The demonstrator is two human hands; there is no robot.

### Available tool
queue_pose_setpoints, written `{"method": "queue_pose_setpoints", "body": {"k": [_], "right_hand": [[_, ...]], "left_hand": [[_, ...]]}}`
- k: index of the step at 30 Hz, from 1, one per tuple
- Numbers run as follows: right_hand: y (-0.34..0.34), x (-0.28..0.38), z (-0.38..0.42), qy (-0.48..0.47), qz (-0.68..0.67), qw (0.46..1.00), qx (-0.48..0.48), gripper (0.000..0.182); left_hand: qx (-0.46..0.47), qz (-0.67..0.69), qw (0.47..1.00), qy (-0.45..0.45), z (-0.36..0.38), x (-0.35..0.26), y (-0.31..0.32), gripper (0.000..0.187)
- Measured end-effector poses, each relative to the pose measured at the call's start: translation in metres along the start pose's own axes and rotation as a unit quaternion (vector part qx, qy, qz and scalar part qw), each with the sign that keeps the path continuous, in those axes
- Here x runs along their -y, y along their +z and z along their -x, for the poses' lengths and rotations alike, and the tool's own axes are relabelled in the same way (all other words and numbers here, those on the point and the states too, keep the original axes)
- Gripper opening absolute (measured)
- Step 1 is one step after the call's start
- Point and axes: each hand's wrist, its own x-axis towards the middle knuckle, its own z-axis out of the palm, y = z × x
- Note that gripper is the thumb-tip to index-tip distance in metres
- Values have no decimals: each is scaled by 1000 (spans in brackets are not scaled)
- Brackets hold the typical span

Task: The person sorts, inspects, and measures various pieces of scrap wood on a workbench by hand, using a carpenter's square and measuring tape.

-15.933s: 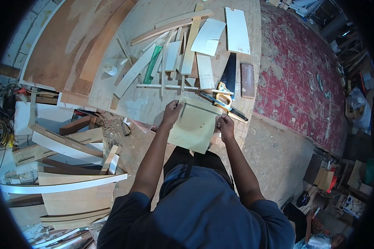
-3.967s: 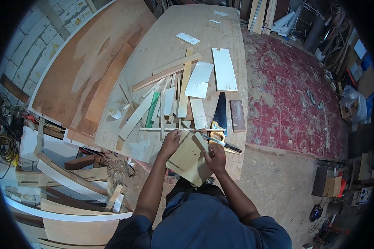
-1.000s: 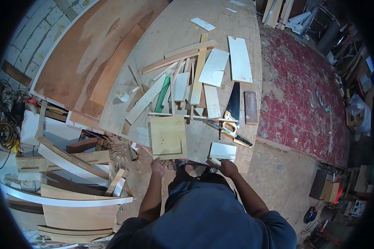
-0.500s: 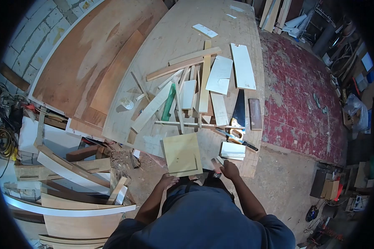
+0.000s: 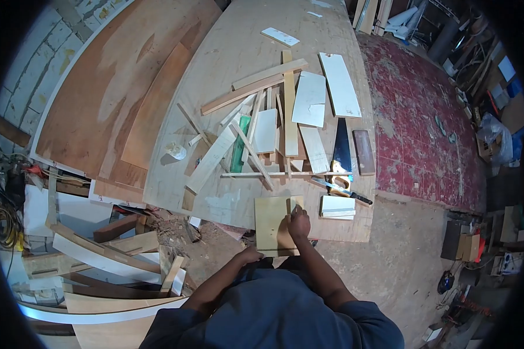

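Note:
A square yellowish board [image 5: 271,224] lies at the table's near edge, partly over it. My left hand [image 5: 250,254] is closed on the board's near left corner. Over the board's right side is my right hand [image 5: 298,224], its fingers closed round a small wooden piece [image 5: 293,205] that touches or hovers just above the board. White-faced blocks [image 5: 337,207] sit right of the board, with a handsaw [image 5: 342,154] and a black-handled tool [image 5: 361,198] behind them.
Wood strips and a green piece [image 5: 241,142] are heaped on the table [image 5: 215,52]. A dark wooden block [image 5: 363,152] lies near the right edge. Large brown panels [image 5: 93,87] lean on the left, above curved offcuts [image 5: 108,253]. Boxes [image 5: 463,247] stand on the right floor.
My right hand has moved left with the small piece, from beside the board to over it. The board has turned a little and appears further right, as the view has shifted.

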Motion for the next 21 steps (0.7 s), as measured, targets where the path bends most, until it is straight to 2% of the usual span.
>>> {"method": "queue_pose_setpoints", "body": {"k": [2, 4, 5, 6, 7, 8, 10, 12, 14, 15, 17, 20, 21], "right_hand": [[7, -2, 0, 13, -17, 1000, -7, 52], [11, -8, 3, -17, -38, 998, -56, 53], [13, -10, 2, -15, -36, 998, -56, 54], [13, -11, 3, -10, -36, 997, -63, 54], [13, -11, 3, -7, -50, 996, -69, 55], [12, -11, 4, -5, -64, 995, -73, 55], [15, -12, 6, -19, -63, 994, -93, 54], [19, -16, 9, -36, -58, 992, -108, 54], [21, -18, 9, -52, -44, 992, -107, 57], [22, -19, 8, -44, -33, 993, -104, 56], [23, -22, 6, -18, -30, 994, -103, 55], [13, -31, 3, 6, -27, 994, -109, 53], [10, -32, 2, -7, -18, 994, -107, 53]], "left_hand": [[-3, -40, 999, 2, -3, 2, -10, 40], [-44, -117, 990, 64, -4, 0, -16, 40], [-39, -122, 989, 68, -4, -1, -18, 40], [-90, -273, 957, 39, 11, -20, -21, 38], [-141, -416, 898, 11, 24, -40, -24, 38], [-138, -420, 897, 17, 32, -59, -27, 38], [-175, -497, 849, 33, 42, -99, -31, 39], [-170, -460, 864, 110, 48, -138, -25, 45], [-143, -452, 815, 333, -3, -147, -20, 58], [-141, -449, 815, 338, -15, -152, -15, 58], [-193, -458, 791, 358, -35, -162, -4, 65], [-185, -482, 772, 370, -70, -154, -1, 69], [-180, -464, 785, 369, -67, -157, 0, 67]]}}
